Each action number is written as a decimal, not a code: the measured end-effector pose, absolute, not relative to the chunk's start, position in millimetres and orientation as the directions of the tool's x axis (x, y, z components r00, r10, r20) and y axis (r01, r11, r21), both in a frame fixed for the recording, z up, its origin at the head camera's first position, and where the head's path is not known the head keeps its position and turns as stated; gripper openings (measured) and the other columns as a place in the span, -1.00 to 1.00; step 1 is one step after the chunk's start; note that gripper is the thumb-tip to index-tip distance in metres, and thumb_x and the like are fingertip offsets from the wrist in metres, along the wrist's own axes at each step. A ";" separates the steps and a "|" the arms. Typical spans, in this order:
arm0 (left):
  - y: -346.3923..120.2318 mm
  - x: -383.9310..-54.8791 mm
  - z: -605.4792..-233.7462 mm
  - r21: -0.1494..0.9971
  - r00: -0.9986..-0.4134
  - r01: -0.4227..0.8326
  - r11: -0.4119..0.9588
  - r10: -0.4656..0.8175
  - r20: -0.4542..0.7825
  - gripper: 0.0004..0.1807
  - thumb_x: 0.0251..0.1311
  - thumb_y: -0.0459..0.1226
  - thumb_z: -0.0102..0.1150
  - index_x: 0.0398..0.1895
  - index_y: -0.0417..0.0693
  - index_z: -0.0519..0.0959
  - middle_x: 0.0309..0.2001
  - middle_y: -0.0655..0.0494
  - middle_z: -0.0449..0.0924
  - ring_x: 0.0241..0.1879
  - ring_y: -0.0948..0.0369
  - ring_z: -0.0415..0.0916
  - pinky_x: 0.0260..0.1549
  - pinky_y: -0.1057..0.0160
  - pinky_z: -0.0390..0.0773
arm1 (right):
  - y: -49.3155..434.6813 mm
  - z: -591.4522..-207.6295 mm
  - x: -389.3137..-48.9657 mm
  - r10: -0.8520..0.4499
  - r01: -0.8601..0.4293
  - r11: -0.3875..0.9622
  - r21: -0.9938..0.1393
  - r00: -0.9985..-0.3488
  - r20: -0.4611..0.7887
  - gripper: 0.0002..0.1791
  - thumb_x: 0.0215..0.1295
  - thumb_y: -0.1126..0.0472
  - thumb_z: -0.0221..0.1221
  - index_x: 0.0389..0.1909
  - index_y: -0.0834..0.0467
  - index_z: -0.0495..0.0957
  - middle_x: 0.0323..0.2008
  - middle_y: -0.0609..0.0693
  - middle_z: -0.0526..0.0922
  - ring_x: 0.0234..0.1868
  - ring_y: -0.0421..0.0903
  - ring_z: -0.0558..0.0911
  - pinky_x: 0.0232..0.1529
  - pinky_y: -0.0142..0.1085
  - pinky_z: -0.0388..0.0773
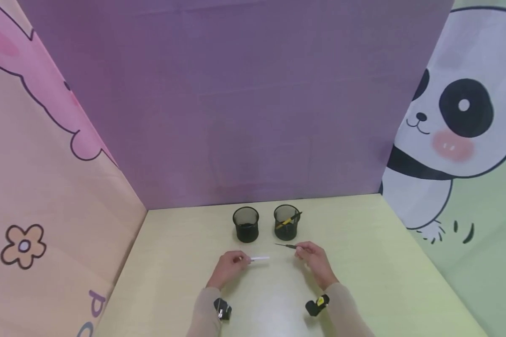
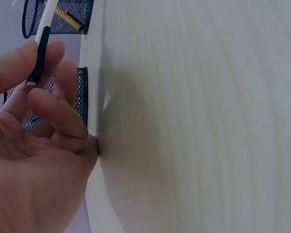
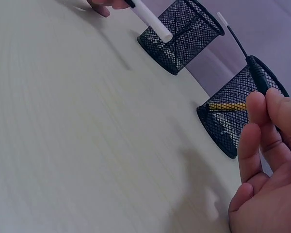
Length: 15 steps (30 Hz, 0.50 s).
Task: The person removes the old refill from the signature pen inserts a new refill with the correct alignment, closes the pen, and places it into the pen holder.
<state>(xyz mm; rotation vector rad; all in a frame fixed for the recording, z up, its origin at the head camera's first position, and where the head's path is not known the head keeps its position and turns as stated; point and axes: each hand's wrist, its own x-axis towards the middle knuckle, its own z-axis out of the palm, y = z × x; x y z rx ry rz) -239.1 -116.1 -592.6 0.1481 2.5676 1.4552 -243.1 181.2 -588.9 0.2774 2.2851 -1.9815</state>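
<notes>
Head view: the left hand (image 1: 229, 267) pinches a white pen with a black end (image 1: 259, 258); the right hand (image 1: 314, 260) pinches a thin black pen (image 1: 286, 245), both above the pale wooden table (image 1: 362, 262).

Left wrist view: the white pen lies between thumb and fingers (image 2: 53, 114).

Right wrist view: the black pen rises before two black mesh cups (image 3: 203, 63); no writing is readable.

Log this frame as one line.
left hand: holds white pen | right hand: holds black pen | left cup: looks empty | right cup: yellow pencil inside
</notes>
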 end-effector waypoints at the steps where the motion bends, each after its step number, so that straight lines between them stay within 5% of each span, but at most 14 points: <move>1: -116.0 -240.0 -594.1 0.855 -0.977 0.001 0.518 0.181 -0.109 -0.89 0.35 -0.14 0.26 -0.23 0.09 0.73 -0.29 0.17 0.65 -0.31 0.19 0.43 -0.28 0.23 0.38 | 179.9 -589.1 -243.9 0.063 0.197 0.128 -0.972 -0.980 -0.190 -0.73 0.47 0.24 0.16 0.06 0.32 0.58 -0.12 0.19 0.74 -0.14 -0.11 0.63 0.00 -0.23 0.49; 15: -111.0 -245.8 -603.7 0.840 -0.987 0.007 0.542 0.138 -0.081 -0.92 0.27 -0.19 0.34 -0.23 0.09 0.75 -0.28 0.18 0.72 -0.32 0.23 0.50 -0.25 0.21 0.44 | 172.8 -594.5 -256.6 0.018 0.167 0.112 -0.980 -0.986 -0.166 -0.73 0.46 0.29 0.15 0.04 0.39 0.56 -0.12 0.28 0.72 -0.17 -0.11 0.65 0.04 -0.20 0.54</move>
